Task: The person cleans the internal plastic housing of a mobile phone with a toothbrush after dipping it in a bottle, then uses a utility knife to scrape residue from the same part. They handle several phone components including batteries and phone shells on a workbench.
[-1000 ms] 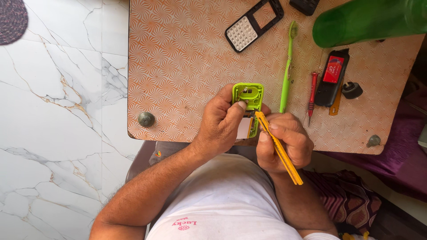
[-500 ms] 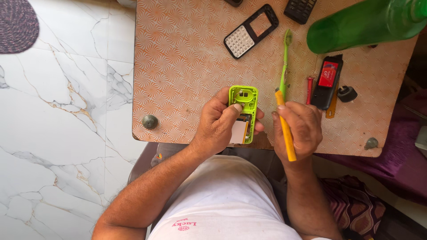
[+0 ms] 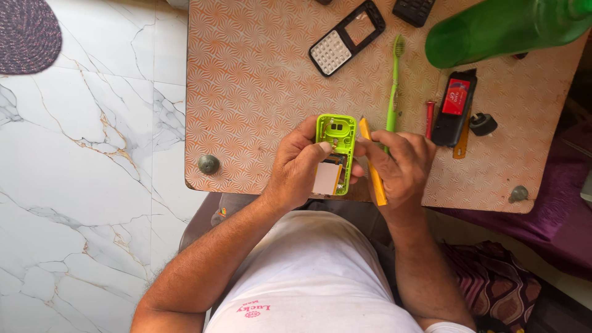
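**Green phone shell held at the bench's near edge**

The left hand (image 3: pixel 302 166) wrapped its grip around a lime-green phone shell (image 3: pixel 335 154), thumb pressed on the open inner face, apparently to steady it and keep the exposed parts turned up to view. The right hand (image 3: pixel 398 166) closed its grip on a yellow tool (image 3: pixel 372 165), held like a pen with the tip beside the shell's right rim, a hold that suited fine prying or picking. Both hands worked just above the near edge of the bench (image 3: pixel 259 92), over the person's lap.

Further out lay a green toothbrush (image 3: pixel 393 86), a red screwdriver (image 3: pixel 429 118) and a black phone body with a red battery (image 3: pixel 455 105). Toward the far edge sat a black keypad front cover (image 3: pixel 347 38) and a green bottle (image 3: pixel 499 31) at the far right corner.

The bench had an orange swirl-patterned top with round knobs at its near corners. White marble floor (image 3: pixel 92 185) spread to the left, with a dark woven mat (image 3: pixel 28 34) beyond.
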